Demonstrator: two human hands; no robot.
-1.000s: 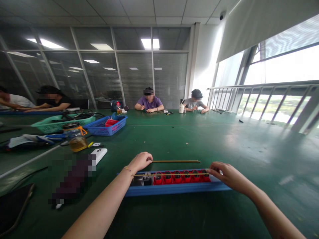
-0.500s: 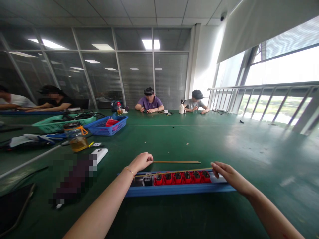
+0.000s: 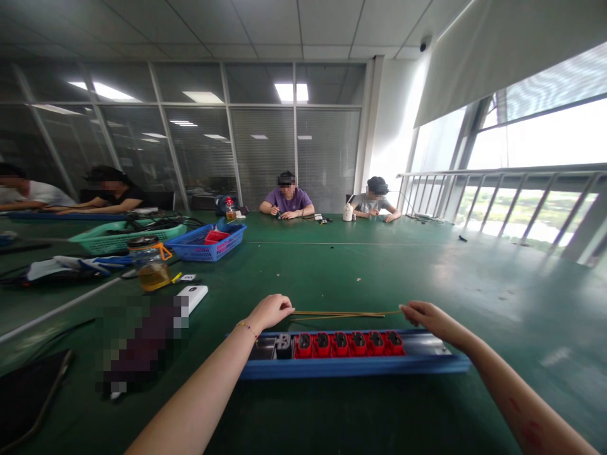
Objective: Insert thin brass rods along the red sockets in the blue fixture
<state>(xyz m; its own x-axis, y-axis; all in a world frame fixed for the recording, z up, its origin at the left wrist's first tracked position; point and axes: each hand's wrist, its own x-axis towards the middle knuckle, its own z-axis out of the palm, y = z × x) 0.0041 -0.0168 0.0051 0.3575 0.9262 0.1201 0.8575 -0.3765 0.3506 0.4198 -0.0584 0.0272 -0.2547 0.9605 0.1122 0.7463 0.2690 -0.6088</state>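
In the head view, with the clock centred on the blue rail (image 3: 353, 368) and twelve pointing away from the wearer, two bare hands work along its far side. The left hand (image 3: 275, 311), at ten o'clock, has its fingers drawn narrow on the left ends of slender golden rods (image 3: 351, 315); how many it grips cannot be told. The right hand (image 3: 424, 318), at two o'clock, pinches the right tip of one rod (image 3: 393, 312) between thumb and fingers. The wide spacing of the hands probably helps keep so thin a piece straight and steady. The rods lie at twelve, just beyond the rail and roughly parallel to it, apparently so that its open top is unobstructed. Inside the rail, six red sockets (image 3: 340, 346) sit in a close row, likely held in line by its walls, beside a dark block (image 3: 283, 346) toward nine o'clock. A jar (image 3: 154, 275) and a blue basket (image 3: 202, 253) stand well apart toward ten, leaving the hands room.
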